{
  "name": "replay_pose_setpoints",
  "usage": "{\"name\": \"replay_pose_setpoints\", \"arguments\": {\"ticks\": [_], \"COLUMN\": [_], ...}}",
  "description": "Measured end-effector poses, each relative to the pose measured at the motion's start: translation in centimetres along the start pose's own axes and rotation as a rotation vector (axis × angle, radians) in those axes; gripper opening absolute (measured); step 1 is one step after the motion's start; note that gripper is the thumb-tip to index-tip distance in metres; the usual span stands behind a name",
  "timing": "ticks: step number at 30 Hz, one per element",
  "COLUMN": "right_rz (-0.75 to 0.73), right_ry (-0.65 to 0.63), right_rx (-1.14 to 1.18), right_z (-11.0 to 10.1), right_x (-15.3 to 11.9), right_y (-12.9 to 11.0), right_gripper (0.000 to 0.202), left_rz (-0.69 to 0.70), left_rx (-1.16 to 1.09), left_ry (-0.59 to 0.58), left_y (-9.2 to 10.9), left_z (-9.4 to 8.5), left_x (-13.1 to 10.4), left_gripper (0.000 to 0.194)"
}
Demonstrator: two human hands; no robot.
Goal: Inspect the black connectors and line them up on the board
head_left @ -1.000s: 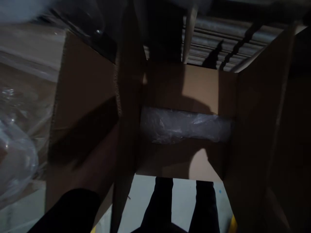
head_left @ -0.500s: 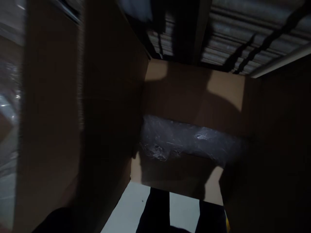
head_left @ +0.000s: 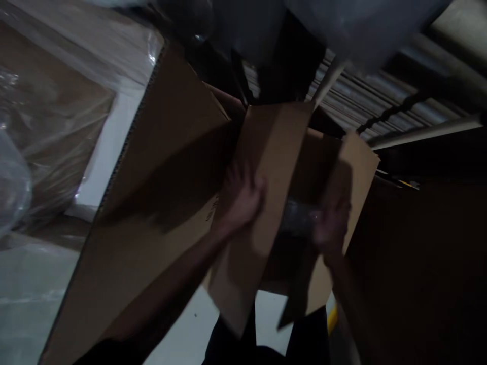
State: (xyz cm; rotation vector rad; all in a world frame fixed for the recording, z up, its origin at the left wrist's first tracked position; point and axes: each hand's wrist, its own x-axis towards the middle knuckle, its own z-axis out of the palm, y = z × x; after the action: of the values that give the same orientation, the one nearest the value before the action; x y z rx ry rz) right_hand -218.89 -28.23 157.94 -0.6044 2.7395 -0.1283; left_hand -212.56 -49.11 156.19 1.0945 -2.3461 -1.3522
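Observation:
A brown cardboard box [head_left: 160, 167] stands open in front of me in dim light. My left hand [head_left: 241, 195] lies flat on its left inner flap [head_left: 266, 167], which leans inward over the opening. My right hand [head_left: 331, 223] presses on the right inner flap [head_left: 357, 167], also tilted inward. Between the two flaps a strip of clear plastic wrapping [head_left: 300, 220] shows inside the box. Whether the fingers curl round the flap edges is blurred.
Plastic-wrapped cardboard goods [head_left: 49, 116] sit at the left. Stacked flat cardboard sheets [head_left: 365, 111] lie behind the box. The pale floor [head_left: 23, 304] shows at lower left and below the box, with my dark legs [head_left: 243, 344] there. A large outer flap spreads left.
Both hands have come into view and pushed the two inner flaps in over the opening. The plastic bundle, fully visible before, is now mostly covered. The view swung left.

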Motion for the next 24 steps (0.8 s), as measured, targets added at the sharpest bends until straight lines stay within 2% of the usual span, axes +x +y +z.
{"name": "replay_pose_setpoints", "arguments": {"ticks": [3, 4, 6, 9, 11, 17, 21, 24], "right_rz": [-0.147, -0.198, -0.271, -0.348, -0.405, -0.407, -0.419, -0.434], "right_ry": [0.151, 0.195, 0.234, 0.237, 0.247, 0.326, 0.336, 0.357], "right_rx": [-0.047, -0.045, 0.004, 0.106, 0.102, -0.065, -0.12, -0.131], "right_z": [0.0, 0.0, -0.2, -0.3, 0.6, 4.1, 4.1, 3.8], "right_x": [2.0, 2.2, 2.2, 1.8, 2.2, 3.8, 4.4, 4.9], "right_y": [-1.3, -0.8, 1.3, 4.7, 5.7, 4.2, 4.4, 4.9], "right_gripper": [0.044, 0.045, 0.056, 0.067, 0.065, 0.058, 0.058, 0.058], "left_rz": [0.034, 0.048, 0.061, 0.055, 0.047, 0.04, 0.073, 0.12], "left_rx": [0.343, 0.41, 0.467, 0.45, 0.447, 0.498, 0.482, 0.446], "left_ry": [-0.14, -0.173, -0.206, -0.191, -0.183, -0.21, -0.162, -0.072], "left_y": [2.6, 3.0, 3.1, 2.5, 2.4, 2.9, 3.0, 3.1], "left_z": [5.0, 6.1, 7.2, 7.0, 6.8, 8.1, 8.4, 8.5], "left_x": [-2.6, -3.1, -3.5, -3.3, -3.1, -2.3, -2.1, -3.7], "left_gripper": [0.088, 0.086, 0.081, 0.076, 0.073, 0.076, 0.072, 0.071]}}
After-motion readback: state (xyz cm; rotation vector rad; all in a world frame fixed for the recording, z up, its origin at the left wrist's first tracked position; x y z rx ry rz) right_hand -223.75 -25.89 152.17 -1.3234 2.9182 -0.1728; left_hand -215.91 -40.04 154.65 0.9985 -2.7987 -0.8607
